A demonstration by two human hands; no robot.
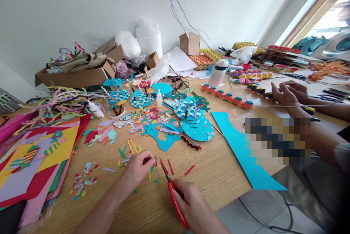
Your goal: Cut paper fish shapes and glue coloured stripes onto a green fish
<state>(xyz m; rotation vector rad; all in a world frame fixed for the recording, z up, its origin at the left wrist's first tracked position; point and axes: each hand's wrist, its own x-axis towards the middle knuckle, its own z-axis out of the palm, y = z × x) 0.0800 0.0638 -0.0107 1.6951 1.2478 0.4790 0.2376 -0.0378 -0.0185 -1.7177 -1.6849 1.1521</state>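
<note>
Red-handled scissors (175, 201) are held in my right hand (191, 203), with the dark blades pointing up and left, slightly apart. Just left of the blade tips, my left hand (140, 166) is closed in a pinch on a small red paper strip (156, 161). Two loose red strips (170, 167) lie to the right of the blades, one upright and one slanted. Yellow and green strips (132, 146) lie above my left hand. Tiny cut paper pieces (85, 181) are scattered on the table at the left.
Coloured paper sheets (60, 146) are stacked at the left. Blue discs with paper fish (188, 111) and blue scraps (161, 133) lie ahead. A large blue sheet (240, 153) overhangs the table's right edge. Another person's hands (287, 93) are at the right, near painted egg-carton strips (226, 97).
</note>
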